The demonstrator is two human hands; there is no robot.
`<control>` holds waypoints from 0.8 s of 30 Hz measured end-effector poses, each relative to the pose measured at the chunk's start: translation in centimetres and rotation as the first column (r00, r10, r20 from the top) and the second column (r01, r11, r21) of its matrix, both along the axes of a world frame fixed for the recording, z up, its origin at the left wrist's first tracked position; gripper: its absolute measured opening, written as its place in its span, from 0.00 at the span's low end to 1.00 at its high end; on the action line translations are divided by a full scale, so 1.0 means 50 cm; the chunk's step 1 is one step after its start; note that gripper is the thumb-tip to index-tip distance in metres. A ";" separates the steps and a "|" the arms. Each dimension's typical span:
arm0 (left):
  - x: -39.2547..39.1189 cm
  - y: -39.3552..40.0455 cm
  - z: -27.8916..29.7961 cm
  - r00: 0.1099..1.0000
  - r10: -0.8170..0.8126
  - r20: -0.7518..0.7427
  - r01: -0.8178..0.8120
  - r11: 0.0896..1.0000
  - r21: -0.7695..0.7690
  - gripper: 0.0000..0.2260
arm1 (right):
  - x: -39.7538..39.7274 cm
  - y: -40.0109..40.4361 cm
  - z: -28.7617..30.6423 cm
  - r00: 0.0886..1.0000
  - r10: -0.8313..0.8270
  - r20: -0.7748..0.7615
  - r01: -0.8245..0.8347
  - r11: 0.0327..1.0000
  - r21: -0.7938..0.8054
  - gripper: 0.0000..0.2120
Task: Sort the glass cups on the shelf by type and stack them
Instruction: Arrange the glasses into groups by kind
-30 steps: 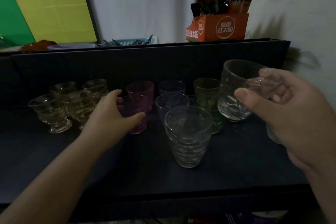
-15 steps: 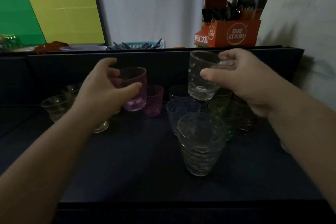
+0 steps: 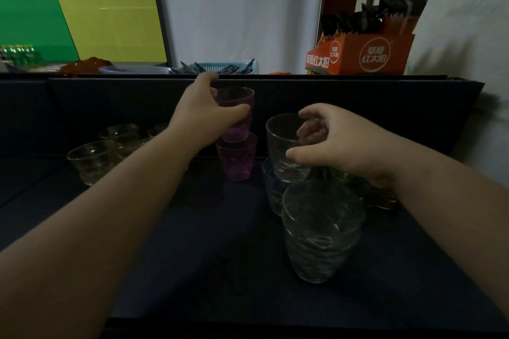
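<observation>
While left fingers point(image 3: 234, 115) wrap a purple cup point(image 3: 238, 113), right fingers point(image 3: 296, 153) pinch a clear cup point(image 3: 281, 146).

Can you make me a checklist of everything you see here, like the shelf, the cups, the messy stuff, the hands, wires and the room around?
Surface: dark shelf, dimly lit.
Job's things: pink cup held right above a second pink cup; clear cup held over a bluish cup; big clear cup in front; footed cups at left; green cup mostly hidden behind the right hand.
Clutter: orange box with dark packets, blue basket, on the ledge behind.
Hands: left hand grips the upper pink cup; right hand pinches the clear cup's rim.
Cables: nothing seen.
Surroundings: white wall, green and yellow boards at left.
</observation>
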State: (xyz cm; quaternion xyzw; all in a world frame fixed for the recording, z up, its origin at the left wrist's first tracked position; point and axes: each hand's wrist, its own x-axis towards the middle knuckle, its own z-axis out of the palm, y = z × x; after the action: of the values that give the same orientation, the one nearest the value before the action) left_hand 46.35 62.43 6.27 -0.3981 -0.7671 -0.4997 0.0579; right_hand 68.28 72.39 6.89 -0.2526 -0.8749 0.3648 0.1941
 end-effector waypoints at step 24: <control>-0.027 0.015 -0.092 0.988 -0.050 0.145 0.077 0.978 -0.192 0.37 | -0.025 0.030 0.000 0.936 0.044 0.350 -0.072 0.995 0.067 0.49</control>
State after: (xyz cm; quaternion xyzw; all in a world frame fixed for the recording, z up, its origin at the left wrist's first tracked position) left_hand 45.02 63.19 1.65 -0.3903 -0.8020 -0.4493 -0.0516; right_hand 67.01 73.89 6.89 -0.2792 -0.9162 0.2851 0.0354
